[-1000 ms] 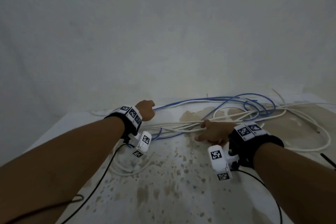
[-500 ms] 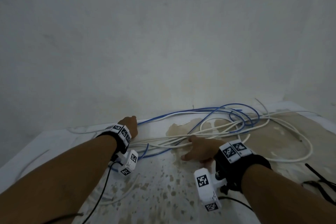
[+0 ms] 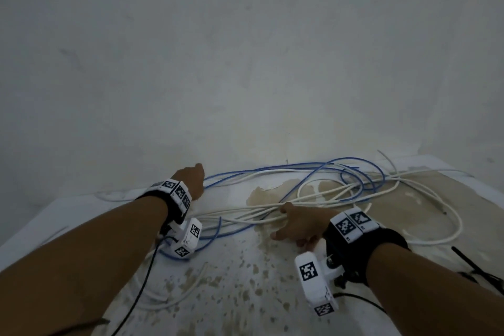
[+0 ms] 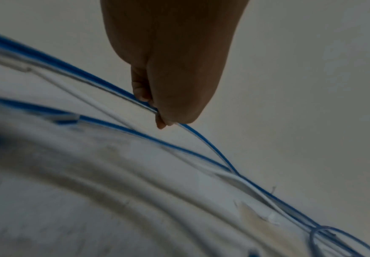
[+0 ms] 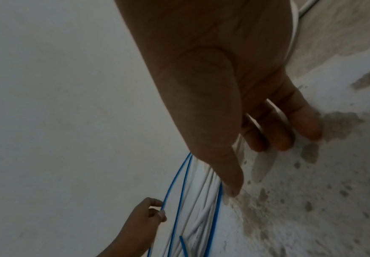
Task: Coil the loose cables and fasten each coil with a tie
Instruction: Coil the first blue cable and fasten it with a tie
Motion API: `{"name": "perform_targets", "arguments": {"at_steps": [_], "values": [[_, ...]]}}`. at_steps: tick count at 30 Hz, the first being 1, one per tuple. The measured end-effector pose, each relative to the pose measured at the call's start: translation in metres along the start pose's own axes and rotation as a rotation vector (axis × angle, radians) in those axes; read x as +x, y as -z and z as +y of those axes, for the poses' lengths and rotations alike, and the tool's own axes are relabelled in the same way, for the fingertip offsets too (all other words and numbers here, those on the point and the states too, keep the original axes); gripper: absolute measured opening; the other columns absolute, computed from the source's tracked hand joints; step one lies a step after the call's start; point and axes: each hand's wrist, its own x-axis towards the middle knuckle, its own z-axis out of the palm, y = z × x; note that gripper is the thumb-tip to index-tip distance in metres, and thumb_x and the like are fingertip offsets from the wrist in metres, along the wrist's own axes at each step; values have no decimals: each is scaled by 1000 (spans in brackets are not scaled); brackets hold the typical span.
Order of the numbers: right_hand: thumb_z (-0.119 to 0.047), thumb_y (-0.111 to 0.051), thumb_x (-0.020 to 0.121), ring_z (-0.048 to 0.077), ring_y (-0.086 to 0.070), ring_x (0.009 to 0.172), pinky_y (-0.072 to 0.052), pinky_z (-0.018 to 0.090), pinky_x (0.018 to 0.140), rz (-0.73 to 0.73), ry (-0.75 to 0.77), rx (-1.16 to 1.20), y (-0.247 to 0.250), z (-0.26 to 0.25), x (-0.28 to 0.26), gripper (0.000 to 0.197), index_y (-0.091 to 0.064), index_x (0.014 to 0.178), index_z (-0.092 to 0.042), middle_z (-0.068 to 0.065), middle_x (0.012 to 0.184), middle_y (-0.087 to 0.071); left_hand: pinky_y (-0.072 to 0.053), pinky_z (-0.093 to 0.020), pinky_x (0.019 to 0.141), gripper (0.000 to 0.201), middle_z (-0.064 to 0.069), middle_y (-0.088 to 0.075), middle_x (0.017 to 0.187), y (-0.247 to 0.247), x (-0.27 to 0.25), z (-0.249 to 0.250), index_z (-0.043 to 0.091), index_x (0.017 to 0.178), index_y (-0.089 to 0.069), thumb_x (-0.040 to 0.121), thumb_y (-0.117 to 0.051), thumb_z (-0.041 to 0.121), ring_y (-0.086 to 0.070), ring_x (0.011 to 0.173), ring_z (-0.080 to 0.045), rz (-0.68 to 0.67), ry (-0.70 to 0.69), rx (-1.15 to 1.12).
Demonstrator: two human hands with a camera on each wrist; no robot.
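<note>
Both forearms reach forward, each wrist in a black strap. The left hand (image 3: 192, 180) is farther out, fingers (image 4: 140, 90) curled in a pinch against the thumb. The right hand (image 3: 300, 225) lies palm down, fingers (image 5: 276, 132) straight, thumb stretched forward.

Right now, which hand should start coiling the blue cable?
Probably the left hand: it already pinches the blue cable. The right hand lies flat, fingers straight, on the white cables.
</note>
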Motion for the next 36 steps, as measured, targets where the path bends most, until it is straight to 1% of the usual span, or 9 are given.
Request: {"name": "perform_targets", "arguments": {"at_steps": [3,6,10,14,20,22,25,30,36], "values": [[-38,-66,90,21,-63,66,-59,39,70,27,14,-81,8,-6,-3,62,-37,138,-11,9,89,-64,-46,-35,81,18,-15,-66,110,42,-7,-4,10,106,-61,96,-49,19,-61,100,-34,154,-4,-137],[-32,-61,93,22,-61,70,-59,39,72,265,80,-174,17,-19,-2,43,-54,124,-3,13,99,-67,-48,-38,81,24,-17,-67,101,92,-21,-12,7,99,-61,100,-48,26,-62,95,-36,302,15,-333],[-30,-60,91,27,-61,86,-44,29,69,610,183,-13,32,-35,0,40,-46,122,-9,10,105,-64,-56,-37,65,28,-13,-68,86,149,-48,-16,3,92,-58,101,-48,29,-68,70,-31,395,-31,-620],[-22,-62,89,29,-63,67,-51,34,59,768,208,179,48,-51,-3,55,-32,133,-6,11,84,-64,-45,-23,57,37,-3,-65,74,191,-80,-8,5,85,-59,101,-47,36,-68,62,-19,470,-72,-712],[-15,-59,93,29,-67,59,-55,33,49,610,260,378,49,-64,-15,77,-10,152,-20,18,86,-69,-54,-31,70,37,-2,-68,79,220,-110,-11,5,89,-60,100,-48,38,-71,70,-16,474,-149,-786],[-17,-54,97,31,-67,63,-55,34,53,535,315,498,43,-72,-19,65,-17,149,-26,18,97,-69,-57,-40,83,33,-4,-70,85,223,-117,-14,6,92,-60,99,-51,37,-73,74,-16,447,-196,-840],[-18,-42,104,27,-66,64,-54,33,56,426,354,793,36,-88,-22,32,-43,135,-12,15,113,-63,-56,-41,87,28,-4,-71,86,226,-132,-19,8,92,-60,98,-54,35,-73,78,-14,445,-233,-829],[-26,-50,102,35,-67,80,-54,42,65,215,325,1440,41,-112,-25,21,-56,106,-6,17,114,-55,-54,-34,76,23,4,-73,82,220,-160,-48,16,87,-63,92,-62,38,-71,81,-11,451,-208,-637],[-32,-53,100,37,-64,89,-55,44,68,22,313,1505,10,-151,-18,27,-55,98,-6,21,107,-60,-37,-11,52,21,5,-68,68,197,-193,-78,20,83,-64,89,-65,40,-54,53,0,384,-223,-476]]}}
